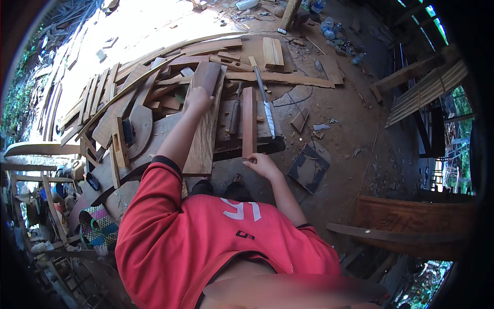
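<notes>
The left hand [200, 99] curls closed on a dark-brown wooden block [207, 76] lying along a long pale wooden plank [200, 141], presumably steadying it. The half-curled right hand [261, 165] meets a square reddish-brown wooden bar's [249, 121] near end, right of the plank; whether it grips is unclear.

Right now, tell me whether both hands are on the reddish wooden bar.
No, the left hand is on a dark wooden block.

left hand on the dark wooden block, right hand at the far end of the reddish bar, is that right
Not quite: in the head view, the right hand is at the near end of the reddish bar, not the far one. The left hand is indeed on the dark wooden block.
</notes>
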`<act>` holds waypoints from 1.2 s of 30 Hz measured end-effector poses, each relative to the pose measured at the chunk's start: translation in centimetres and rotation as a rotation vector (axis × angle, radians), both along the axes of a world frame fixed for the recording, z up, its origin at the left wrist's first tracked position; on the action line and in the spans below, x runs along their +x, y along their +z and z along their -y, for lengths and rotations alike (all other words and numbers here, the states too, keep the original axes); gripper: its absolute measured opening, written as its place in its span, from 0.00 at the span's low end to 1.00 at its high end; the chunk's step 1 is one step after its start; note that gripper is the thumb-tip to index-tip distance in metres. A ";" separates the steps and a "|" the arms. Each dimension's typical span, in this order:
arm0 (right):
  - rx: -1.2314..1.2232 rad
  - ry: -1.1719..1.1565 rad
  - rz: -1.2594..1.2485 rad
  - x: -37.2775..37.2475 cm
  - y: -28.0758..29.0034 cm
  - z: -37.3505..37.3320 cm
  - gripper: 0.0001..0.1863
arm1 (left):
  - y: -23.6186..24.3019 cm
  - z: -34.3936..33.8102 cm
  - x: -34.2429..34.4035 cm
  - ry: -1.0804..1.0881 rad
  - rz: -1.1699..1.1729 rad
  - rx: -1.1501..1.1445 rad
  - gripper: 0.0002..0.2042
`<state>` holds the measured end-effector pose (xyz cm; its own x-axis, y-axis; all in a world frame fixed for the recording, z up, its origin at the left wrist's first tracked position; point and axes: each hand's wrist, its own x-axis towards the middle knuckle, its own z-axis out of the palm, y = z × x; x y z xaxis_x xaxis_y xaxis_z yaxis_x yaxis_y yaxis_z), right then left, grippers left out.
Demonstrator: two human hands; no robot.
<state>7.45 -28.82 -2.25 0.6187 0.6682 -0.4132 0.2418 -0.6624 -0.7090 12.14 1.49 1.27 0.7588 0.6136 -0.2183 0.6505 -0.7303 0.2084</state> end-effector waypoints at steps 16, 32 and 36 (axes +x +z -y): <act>0.085 -0.018 0.063 1.5 1.4 -3.3 0.20 | 4.2 6.2 -16.4 0.073 -0.215 -0.109 0.29; -0.326 -0.130 0.366 3.3 0.0 -12.8 0.30 | 1.7 -2.0 -25.4 0.456 -0.178 -0.261 0.27; -0.303 -0.139 0.443 3.6 -2.0 -13.5 0.33 | -0.9 -2.4 -25.1 0.459 -0.067 -0.179 0.25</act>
<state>11.04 -15.28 -4.25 0.8509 0.4598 -0.2540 0.3697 -0.8677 -0.3323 -12.98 3.94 0.32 0.4003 0.8293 -0.3900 0.9126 -0.3222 0.2516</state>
